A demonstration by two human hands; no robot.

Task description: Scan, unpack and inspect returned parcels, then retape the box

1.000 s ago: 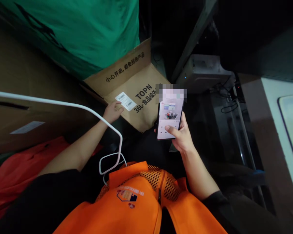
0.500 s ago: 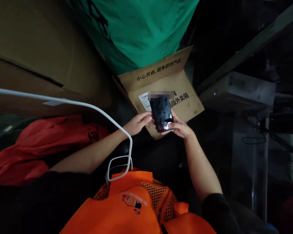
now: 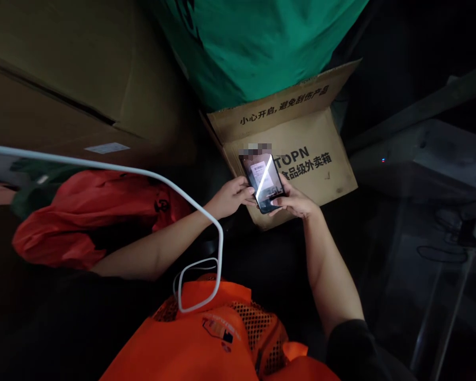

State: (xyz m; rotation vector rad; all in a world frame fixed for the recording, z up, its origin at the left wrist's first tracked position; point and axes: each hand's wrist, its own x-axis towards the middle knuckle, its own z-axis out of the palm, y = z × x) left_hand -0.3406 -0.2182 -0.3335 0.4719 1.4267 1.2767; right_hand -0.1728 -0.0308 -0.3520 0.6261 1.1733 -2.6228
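A black smartphone (image 3: 264,185) is held up over a cardboard box. Its lit screen displays a pale label-like picture crossed by a bright streak. My right hand (image 3: 295,200) wraps round the phone's lower right side, thumb over the lower screen. On the other side, my left hand (image 3: 234,197) grips the phone's left edge, with its thumb at the rim. Below lies the cardboard box (image 3: 313,143), printed with dark characters and "TOPN", one flap raised at the far side. The phone hides part of the box's top.
A green bag (image 3: 262,47) stands behind the box. Large cartons (image 3: 75,74) rise at the left, above a red bag (image 3: 63,217). A white cable (image 3: 150,173) crosses in front of my left arm. Dim equipment with cables (image 3: 452,159) is at the right.
The phone screen has gone from dark to lit with a label-like picture. My left hand has closed in on the phone's left edge. The view has shifted, so the box sits farther right.
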